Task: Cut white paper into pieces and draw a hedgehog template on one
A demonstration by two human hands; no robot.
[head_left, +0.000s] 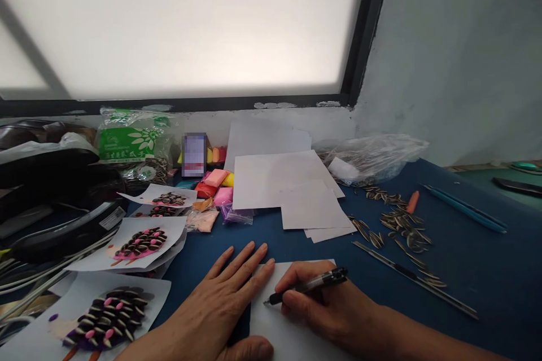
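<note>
My right hand [322, 304] is closed round a black pen [313, 284] with a clear barrel. The pen's tip is at the upper left part of a white sheet of paper [292, 333]. Flat beside the sheet lies my left hand [228, 293], fingers spread, with the index fingertip and thumb at the paper's left edge. No writing can be made out on the sheet. To the left, several paper cards carry hedgehog shapes made of sunflower seeds and coloured clay, the nearest hedgehog card [154, 299] being partly behind my left wrist.
Blank white papers [275, 180] are stacked toward the window. Coloured clay packets [217, 178] sit left of them. On the right lie loose sunflower seeds [406, 223], an orange clay piece [412, 202], a metal tool [423, 282] and a blue tool [463, 208]. Cables and a seed bag [131, 138] fill the left.
</note>
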